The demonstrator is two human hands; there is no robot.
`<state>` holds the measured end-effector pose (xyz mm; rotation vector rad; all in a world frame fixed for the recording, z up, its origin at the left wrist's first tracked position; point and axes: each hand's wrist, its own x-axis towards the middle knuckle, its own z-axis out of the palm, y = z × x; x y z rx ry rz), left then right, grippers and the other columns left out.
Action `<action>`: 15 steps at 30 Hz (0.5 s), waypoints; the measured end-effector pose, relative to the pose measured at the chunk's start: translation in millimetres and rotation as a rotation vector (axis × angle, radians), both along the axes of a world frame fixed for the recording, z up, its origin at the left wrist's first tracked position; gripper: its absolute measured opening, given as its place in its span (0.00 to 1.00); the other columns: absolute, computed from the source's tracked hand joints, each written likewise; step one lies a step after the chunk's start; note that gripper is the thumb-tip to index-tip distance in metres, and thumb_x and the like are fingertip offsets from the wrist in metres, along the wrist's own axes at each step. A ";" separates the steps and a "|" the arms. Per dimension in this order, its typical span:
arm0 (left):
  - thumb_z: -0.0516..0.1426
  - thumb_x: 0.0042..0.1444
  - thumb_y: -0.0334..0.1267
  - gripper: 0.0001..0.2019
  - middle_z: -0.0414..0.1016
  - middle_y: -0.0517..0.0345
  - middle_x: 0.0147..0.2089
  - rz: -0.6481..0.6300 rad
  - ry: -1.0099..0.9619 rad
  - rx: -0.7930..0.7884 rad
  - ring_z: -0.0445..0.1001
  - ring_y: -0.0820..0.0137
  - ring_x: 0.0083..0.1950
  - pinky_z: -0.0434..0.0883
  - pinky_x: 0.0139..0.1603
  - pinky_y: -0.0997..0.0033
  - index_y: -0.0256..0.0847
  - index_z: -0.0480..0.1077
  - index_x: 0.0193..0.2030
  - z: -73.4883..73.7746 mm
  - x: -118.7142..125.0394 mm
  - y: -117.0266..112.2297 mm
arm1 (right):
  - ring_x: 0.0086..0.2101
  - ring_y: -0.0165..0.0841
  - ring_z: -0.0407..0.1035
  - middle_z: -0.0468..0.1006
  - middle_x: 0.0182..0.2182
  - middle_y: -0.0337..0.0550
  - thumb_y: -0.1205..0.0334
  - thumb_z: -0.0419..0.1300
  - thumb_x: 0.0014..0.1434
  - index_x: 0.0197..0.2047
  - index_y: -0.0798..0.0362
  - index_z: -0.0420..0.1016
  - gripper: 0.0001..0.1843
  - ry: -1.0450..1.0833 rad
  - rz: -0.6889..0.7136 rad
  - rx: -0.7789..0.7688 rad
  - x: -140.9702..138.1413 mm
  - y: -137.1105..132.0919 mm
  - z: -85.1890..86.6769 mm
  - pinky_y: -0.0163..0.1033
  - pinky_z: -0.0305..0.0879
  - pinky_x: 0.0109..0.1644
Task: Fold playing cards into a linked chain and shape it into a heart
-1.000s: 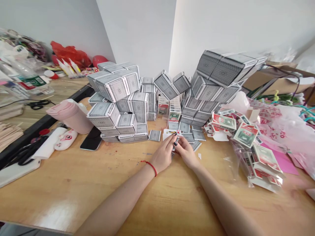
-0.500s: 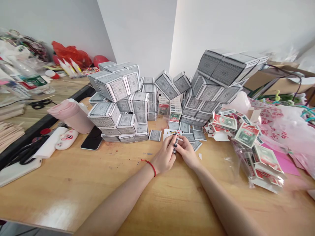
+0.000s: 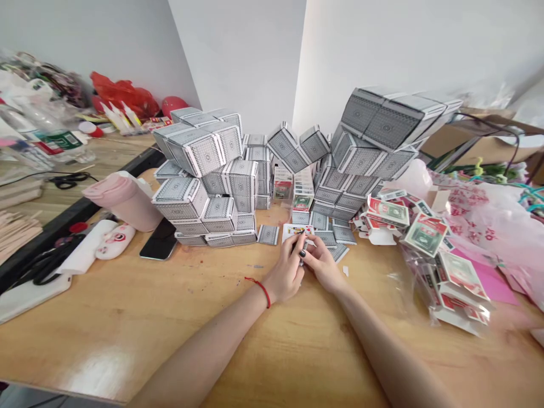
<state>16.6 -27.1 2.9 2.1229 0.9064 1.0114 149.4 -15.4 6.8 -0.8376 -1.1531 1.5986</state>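
Note:
My left hand, with a red string bracelet at the wrist, meets my right hand at the middle of the table. Both hands are closed, their fingers pinching a narrow grey-patterned playing card between them. Fingers cover most of that card, so its full shape is hidden. Just beyond the fingertips lies a face-up picture card. Several grey-backed cards are scattered to its right, and a single one lies on the left.
Blocks built of grey cards rise in a left stack and a leaning right stack. Opened card boxes pile up at right. A black phone and a pink cup are on the left. Behind stands a wall.
Both hands stay in nearly the same place around the card. The right thumb has shifted slightly down against it. Everything else looks the same.

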 end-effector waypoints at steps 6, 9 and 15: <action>0.48 0.48 0.24 0.38 0.45 0.49 0.62 0.036 -0.038 0.043 0.47 0.57 0.63 0.52 0.62 0.49 0.46 0.37 0.64 1.5 -0.9 1.6 | 0.30 0.31 0.68 0.74 0.31 0.38 0.58 0.63 0.47 0.45 0.48 0.61 0.22 0.078 -0.038 -0.061 0.6 0.1 -1.5 0.36 0.63 0.35; 0.51 0.47 0.28 0.37 0.47 0.48 0.62 0.033 -0.059 0.085 0.49 0.56 0.63 0.53 0.61 0.50 0.45 0.41 0.64 3.9 -4.4 2.7 | 0.28 0.30 0.68 0.73 0.29 0.37 0.57 0.64 0.46 0.44 0.47 0.62 0.22 0.115 -0.034 -0.103 2.9 0.8 -1.9 0.35 0.62 0.34; 0.53 0.50 0.33 0.33 0.52 0.47 0.61 0.029 -0.066 0.135 0.53 0.58 0.61 0.56 0.60 0.54 0.43 0.47 0.63 3.1 -8.2 6.4 | 0.30 0.31 0.68 0.74 0.31 0.38 0.57 0.65 0.44 0.41 0.48 0.67 0.20 0.162 0.009 -0.166 7.7 3.1 1.1 0.35 0.62 0.35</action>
